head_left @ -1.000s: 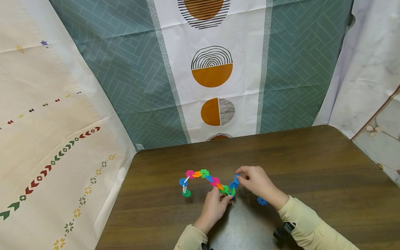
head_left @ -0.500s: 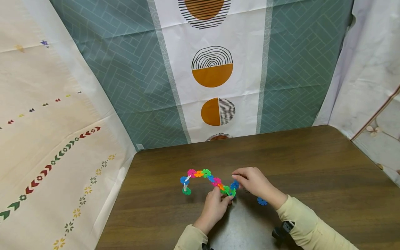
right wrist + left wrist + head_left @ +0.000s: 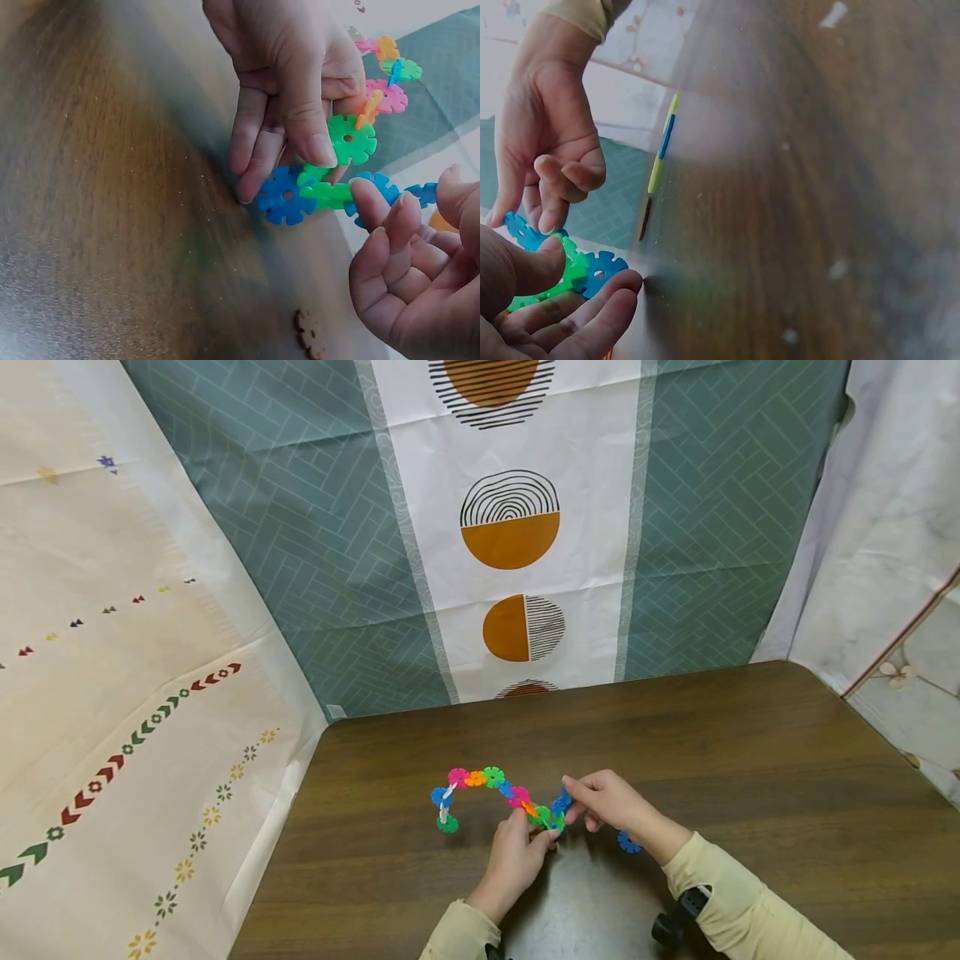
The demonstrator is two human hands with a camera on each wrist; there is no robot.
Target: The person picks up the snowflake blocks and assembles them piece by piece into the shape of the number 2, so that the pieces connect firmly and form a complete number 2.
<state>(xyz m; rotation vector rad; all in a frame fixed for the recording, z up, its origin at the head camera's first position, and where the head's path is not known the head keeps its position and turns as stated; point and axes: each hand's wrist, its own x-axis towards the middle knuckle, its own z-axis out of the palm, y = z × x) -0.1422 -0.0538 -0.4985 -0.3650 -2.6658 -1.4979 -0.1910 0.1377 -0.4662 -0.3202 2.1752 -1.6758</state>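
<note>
A chain of interlocking plastic snowflake discs (image 3: 493, 777), in pink, orange, green, blue and white, curves above the table. My left hand (image 3: 512, 858) pinches it at the green discs (image 3: 351, 139) towards its right end; a blue disc (image 3: 286, 196) sticks out below the left thumb. My right hand (image 3: 617, 806) pinches the outermost blue disc (image 3: 424, 194) of that end between thumb and forefinger, its other fingers curled in. In the left wrist view the left thumb covers part of the green discs.
On the brown table (image 3: 735, 752) lies a loose blue disc (image 3: 628, 842), beside the right wrist. A brown disc (image 3: 309, 334) lies there too. Yellow and blue discs (image 3: 667, 136) appear edge-on in the left wrist view. Patterned cloths (image 3: 300, 568) hang behind the table.
The right hand first shifted slightly left, then settled a little lower, with its fingers more curled beside the blue end discs. The chain swayed slightly; the left hand has barely moved.
</note>
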